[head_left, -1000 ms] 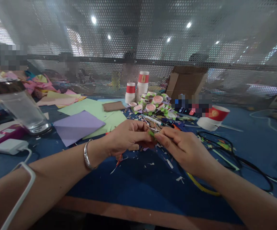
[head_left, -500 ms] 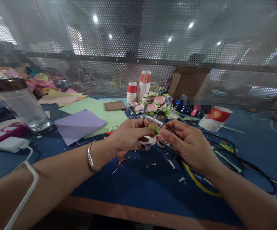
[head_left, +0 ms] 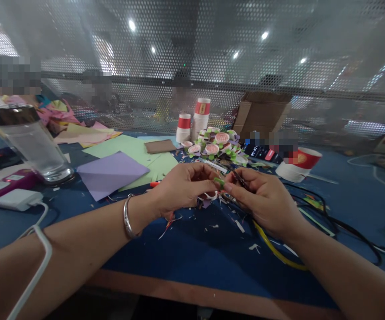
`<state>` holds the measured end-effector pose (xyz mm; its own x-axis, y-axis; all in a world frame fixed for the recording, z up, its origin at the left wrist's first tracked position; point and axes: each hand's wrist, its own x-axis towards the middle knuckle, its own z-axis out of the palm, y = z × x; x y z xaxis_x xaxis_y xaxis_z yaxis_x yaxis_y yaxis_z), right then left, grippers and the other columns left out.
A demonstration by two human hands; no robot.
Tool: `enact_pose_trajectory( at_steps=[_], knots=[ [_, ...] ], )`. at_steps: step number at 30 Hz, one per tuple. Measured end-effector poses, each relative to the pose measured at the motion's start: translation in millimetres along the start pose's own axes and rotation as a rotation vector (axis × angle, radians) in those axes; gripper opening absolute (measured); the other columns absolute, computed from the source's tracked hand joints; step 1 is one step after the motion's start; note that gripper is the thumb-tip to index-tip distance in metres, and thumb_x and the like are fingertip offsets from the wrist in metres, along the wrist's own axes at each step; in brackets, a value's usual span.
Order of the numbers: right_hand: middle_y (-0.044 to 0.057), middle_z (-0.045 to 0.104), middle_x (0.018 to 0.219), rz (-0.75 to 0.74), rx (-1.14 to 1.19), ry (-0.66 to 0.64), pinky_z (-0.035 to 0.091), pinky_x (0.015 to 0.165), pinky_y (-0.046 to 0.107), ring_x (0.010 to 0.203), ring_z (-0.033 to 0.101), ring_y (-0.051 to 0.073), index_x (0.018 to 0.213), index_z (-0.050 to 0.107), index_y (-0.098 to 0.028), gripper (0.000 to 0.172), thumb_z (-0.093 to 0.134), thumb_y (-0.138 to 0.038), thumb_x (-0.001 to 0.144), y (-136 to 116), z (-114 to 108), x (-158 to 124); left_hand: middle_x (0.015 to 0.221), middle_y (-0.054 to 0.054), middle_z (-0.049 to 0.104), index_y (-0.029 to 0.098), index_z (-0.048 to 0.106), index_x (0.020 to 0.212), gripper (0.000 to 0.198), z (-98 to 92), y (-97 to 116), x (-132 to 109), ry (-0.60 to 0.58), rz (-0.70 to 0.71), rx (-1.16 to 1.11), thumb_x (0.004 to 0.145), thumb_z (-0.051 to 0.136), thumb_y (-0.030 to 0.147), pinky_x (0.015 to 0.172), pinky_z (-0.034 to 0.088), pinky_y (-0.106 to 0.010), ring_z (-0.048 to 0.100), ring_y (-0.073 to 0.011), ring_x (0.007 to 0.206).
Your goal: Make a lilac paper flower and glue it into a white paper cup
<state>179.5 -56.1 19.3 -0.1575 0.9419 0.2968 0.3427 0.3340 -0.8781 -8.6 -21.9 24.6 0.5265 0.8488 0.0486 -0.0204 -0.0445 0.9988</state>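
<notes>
My left hand [head_left: 187, 186] is closed, its thumb and fingertips pinching a small green paper piece [head_left: 219, 181]. Facing it, my right hand [head_left: 267, 200] is closed round a slim dark metal tool [head_left: 240, 178], whose kind I cannot make out. The right thumb tip meets the edge of the green piece. Below the fingers, a white round piece [head_left: 211, 195] is partly hidden by my left hand. Just behind both hands rises a heap of small paper-cup pieces [head_left: 217, 144] with round bottoms and green and purple paper bits.
Red-and-white paper cups stand in a tall stack [head_left: 201, 115] and a shorter stack [head_left: 183, 129]. Purple paper [head_left: 112, 175] overlaps green sheets [head_left: 105, 149] on the left, near a glass bottle [head_left: 42, 146]. On the right are a cup [head_left: 300, 164], a phone [head_left: 262, 152] and black cables [head_left: 342, 226].
The green piece has shifted slightly right and turned between my fingertips. The dark tool shows more clearly in my right hand. Both hands stay close together.
</notes>
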Motion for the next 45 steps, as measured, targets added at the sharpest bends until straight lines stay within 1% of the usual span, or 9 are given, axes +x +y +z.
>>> enact_pose_trajectory(
  at_steps=[4, 10, 14, 20, 26, 30, 34, 39, 45],
  knots=[
    [-0.004, 0.049, 0.062, 0.021, -0.041, -0.006, 0.030, 0.049, 0.024, 0.053, 0.038, 0.009, 0.076, 0.060, -0.019, 0.026, 0.071, -0.041, 0.082, 1, 0, 0, 0.079, -0.002, 0.069, 0.014, 0.068, 0.095, 0.017, -5.3, 4, 0, 0.032, 0.103, 0.179, 0.080, 0.070, 0.020, 0.069, 0.048, -0.026, 0.063, -0.0121, 0.072],
    [-0.003, 0.052, 0.066, 0.030, -0.020, -0.051, 0.035, 0.055, 0.025, 0.058, 0.043, 0.010, 0.078, 0.061, -0.018, 0.020, 0.071, -0.035, 0.079, 2, 3, 0, 0.071, 0.001, 0.065, 0.015, 0.067, 0.081, 0.006, -6.9, 7, 0, -0.008, 0.143, 0.354, 0.076, 0.065, 0.012, 0.064, 0.045, -0.024, 0.058, -0.0100, 0.066],
    [-0.003, 0.053, 0.066, 0.036, -0.012, -0.072, 0.034, 0.053, 0.024, 0.058, 0.043, 0.010, 0.079, 0.061, -0.018, 0.023, 0.070, -0.039, 0.081, 2, 5, 1, 0.067, 0.002, 0.062, 0.016, 0.062, 0.079, 0.007, -6.2, 3, 2, -0.012, 0.067, 0.256, 0.074, 0.064, 0.013, 0.060, 0.043, -0.023, 0.056, -0.0094, 0.061],
    [-0.006, 0.047, 0.060, 0.077, 0.061, -0.012, 0.022, 0.044, 0.024, 0.049, 0.033, 0.008, 0.087, 0.064, -0.018, 0.032, 0.074, -0.047, 0.079, 6, 2, 0, 0.067, 0.003, 0.061, 0.017, 0.059, 0.077, 0.007, -0.3, -1, 2, 0.038, -0.013, 0.037, 0.077, 0.063, 0.011, 0.064, 0.046, -0.023, 0.059, -0.0073, 0.062],
    [-0.003, 0.053, 0.064, 0.024, -0.001, 0.039, 0.033, 0.049, 0.025, 0.055, 0.043, 0.011, 0.080, 0.064, -0.018, 0.031, 0.076, -0.047, 0.077, 4, 0, 2, 0.069, 0.002, 0.063, 0.017, 0.056, 0.075, 0.011, 6.9, -2, -1, 0.066, 0.007, -0.021, 0.077, 0.066, 0.013, 0.062, 0.047, -0.023, 0.061, -0.0088, 0.063],
    [-0.002, 0.053, 0.062, -0.043, -0.141, 0.046, 0.036, 0.052, 0.026, 0.055, 0.045, 0.012, 0.075, 0.062, -0.018, 0.026, 0.073, -0.042, 0.078, 0, 0, 2, 0.070, 0.000, 0.064, 0.017, 0.059, 0.079, 0.010, 5.2, -4, -1, 0.017, 0.010, 0.050, 0.076, 0.068, 0.017, 0.058, 0.044, -0.024, 0.059, -0.0095, 0.059],
    [-0.002, 0.054, 0.062, -0.064, -0.159, 0.014, 0.037, 0.051, 0.026, 0.055, 0.045, 0.012, 0.075, 0.062, -0.019, 0.020, 0.070, -0.037, 0.079, -2, 2, 1, 0.068, -0.001, 0.065, 0.016, 0.063, 0.080, 0.006, 2.5, -8, 0, 0.003, 0.007, 0.170, 0.075, 0.066, 0.016, 0.056, 0.041, -0.024, 0.057, -0.0091, 0.058],
    [-0.001, 0.059, 0.065, -0.070, -0.141, 0.037, 0.041, 0.054, 0.026, 0.058, 0.051, 0.013, 0.080, 0.066, -0.019, 0.022, 0.070, -0.041, 0.081, -1, 1, 1, 0.069, 0.000, 0.065, 0.017, 0.058, 0.079, 0.012, 5.2, -8, 1, 0.040, -0.032, -0.026, 0.074, 0.069, 0.016, 0.059, 0.046, -0.025, 0.061, -0.0110, 0.061],
    [-0.003, 0.053, 0.059, -0.096, -0.167, 0.087, 0.035, 0.048, 0.025, 0.052, 0.044, 0.011, 0.076, 0.063, -0.020, 0.021, 0.072, -0.038, 0.079, -2, -2, 0, 0.074, -0.001, 0.067, 0.016, 0.061, 0.079, 0.015, 9.0, -5, -1, 0.046, -0.050, -0.100, 0.074, 0.074, 0.017, 0.063, 0.048, -0.025, 0.063, -0.0113, 0.067]
  ],
)
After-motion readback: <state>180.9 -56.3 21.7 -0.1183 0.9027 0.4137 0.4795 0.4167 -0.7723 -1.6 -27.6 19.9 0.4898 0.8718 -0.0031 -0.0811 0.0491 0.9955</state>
